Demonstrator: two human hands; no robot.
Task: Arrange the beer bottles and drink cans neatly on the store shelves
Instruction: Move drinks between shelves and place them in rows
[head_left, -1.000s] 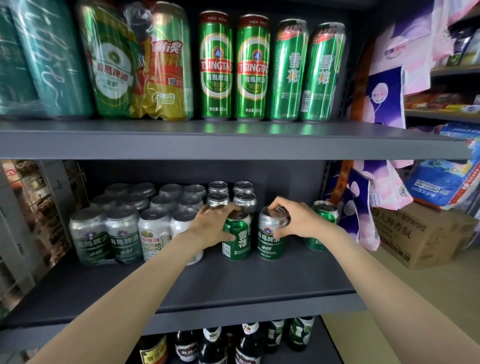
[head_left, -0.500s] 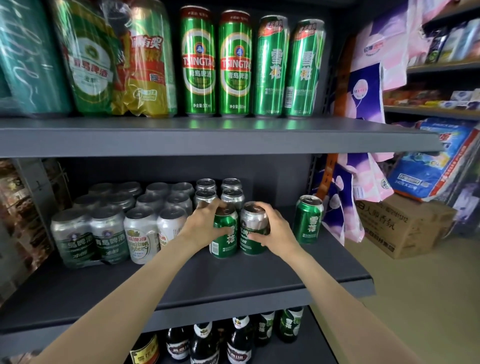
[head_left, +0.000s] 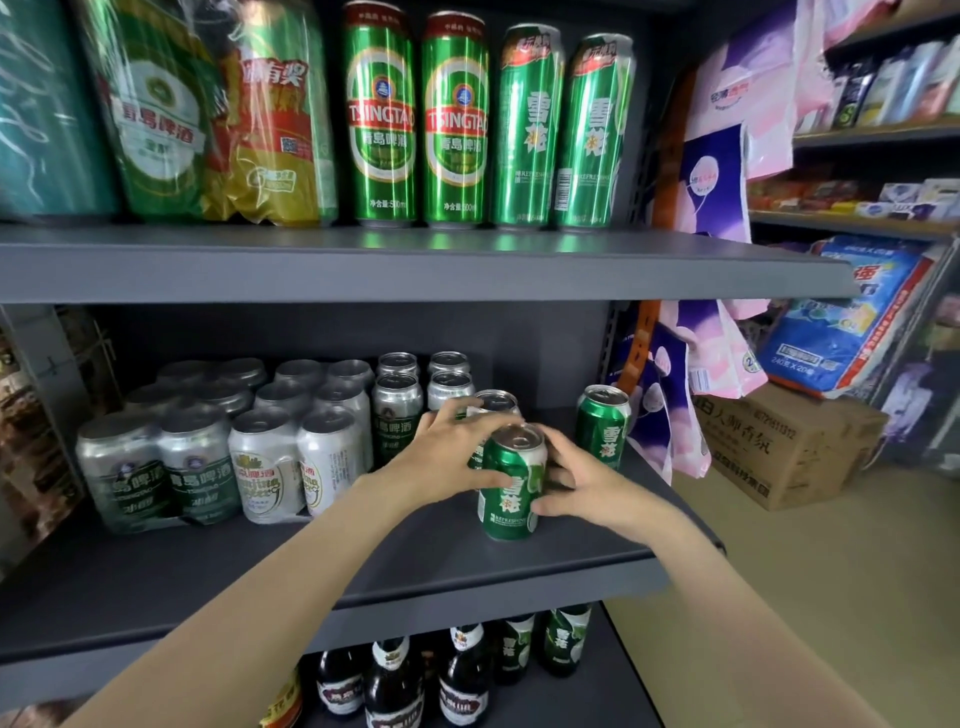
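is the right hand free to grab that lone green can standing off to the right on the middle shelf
Probably not yet: the right hand grips the near green can. Once released, bare shelf leaves the way to the lone green can open.

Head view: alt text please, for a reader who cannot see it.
Both hands, left hand and right hand, grip a short green can standing on the middle shelf. Silver cans sit left, another green can right.

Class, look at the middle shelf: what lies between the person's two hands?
In the head view, a short green can stands upright between the left hand and right hand; both grip it.
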